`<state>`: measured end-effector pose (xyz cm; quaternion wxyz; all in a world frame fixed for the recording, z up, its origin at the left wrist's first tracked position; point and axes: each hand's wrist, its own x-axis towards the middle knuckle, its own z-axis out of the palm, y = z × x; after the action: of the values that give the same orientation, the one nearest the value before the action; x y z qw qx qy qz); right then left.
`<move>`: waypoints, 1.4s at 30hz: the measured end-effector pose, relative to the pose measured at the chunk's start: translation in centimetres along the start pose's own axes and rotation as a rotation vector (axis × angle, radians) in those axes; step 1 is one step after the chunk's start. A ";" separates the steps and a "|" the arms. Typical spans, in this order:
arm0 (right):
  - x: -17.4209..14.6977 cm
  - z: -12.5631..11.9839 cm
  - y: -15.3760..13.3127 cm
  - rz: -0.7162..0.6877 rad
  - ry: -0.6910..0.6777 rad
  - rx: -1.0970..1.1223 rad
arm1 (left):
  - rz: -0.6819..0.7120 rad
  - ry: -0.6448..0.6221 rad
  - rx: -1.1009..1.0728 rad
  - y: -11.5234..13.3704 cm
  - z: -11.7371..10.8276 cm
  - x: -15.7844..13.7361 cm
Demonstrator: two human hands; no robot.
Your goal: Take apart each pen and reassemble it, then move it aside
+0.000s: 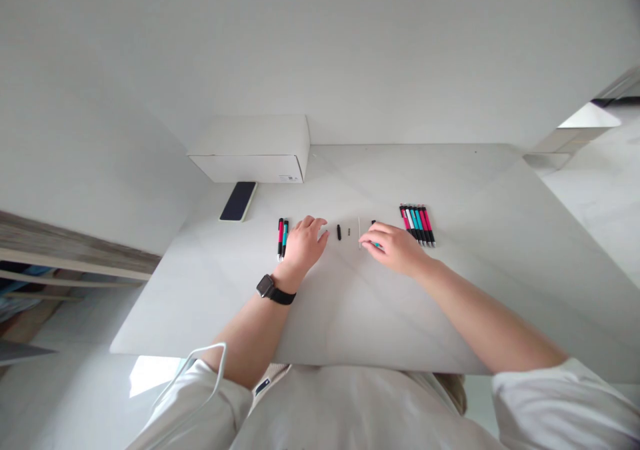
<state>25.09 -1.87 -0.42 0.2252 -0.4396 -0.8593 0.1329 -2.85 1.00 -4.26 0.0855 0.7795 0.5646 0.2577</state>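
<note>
My left hand [303, 242] rests over the table with its thumb and index finger apart and nothing visible between them. To its right lie a short black pen part [339, 232] and a tiny spring-like piece [349, 232]. A thin white pen refill [359, 226] lies upright in the view, at the fingertips of my right hand [393, 245], which are closed at its edge. Partly hidden beneath that hand is a teal pen barrel [377, 245]. Two pens, one pink [281, 238] and one teal [285, 237], lie just left of my left hand.
A row of several pink, teal and white pens [419, 225] lies right of my right hand. Toward the back left are a phone [239, 201] and a white box [250, 160] by the wall. The white table [350, 317] ends close to my body.
</note>
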 end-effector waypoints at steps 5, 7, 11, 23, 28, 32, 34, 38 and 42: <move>5.2 1.4 0.2 0.021 -0.079 -0.106 | 0.001 -0.046 -0.007 -0.3 0.5 0.1; 7.0 2.5 0.5 -0.010 -0.156 -0.155 | -0.016 -0.020 -0.085 -0.2 0.3 0.2; 9.1 4.3 0.8 -0.051 -0.232 -0.202 | -0.153 0.052 -0.412 0.0 0.1 0.6; 7.5 3.0 1.2 -0.048 -0.017 -0.018 | -0.328 0.217 -1.034 0.1 1.2 1.0; 3.9 1.7 -0.3 0.069 0.208 0.159 | -0.288 0.102 -1.004 1.4 0.8 0.3; 2.2 1.7 -1.1 0.134 0.294 0.253 | -0.237 0.000 -0.987 2.3 0.7 -0.2; 1.8 2.2 -1.1 0.140 0.318 0.281 | -0.219 -0.019 -0.970 2.4 0.7 -0.3; 1.3 3.3 -0.9 0.117 0.335 0.301 | -0.217 -0.028 -0.973 2.2 0.8 -0.3; 1.0 3.8 -1.1 0.114 0.361 0.313 | -0.212 -0.048 -0.951 2.0 1.0 -0.3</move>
<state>21.92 -1.83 -3.02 0.4328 -0.4637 -0.7478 0.1961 -0.68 0.21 -4.38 0.4707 0.5981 0.4584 0.4588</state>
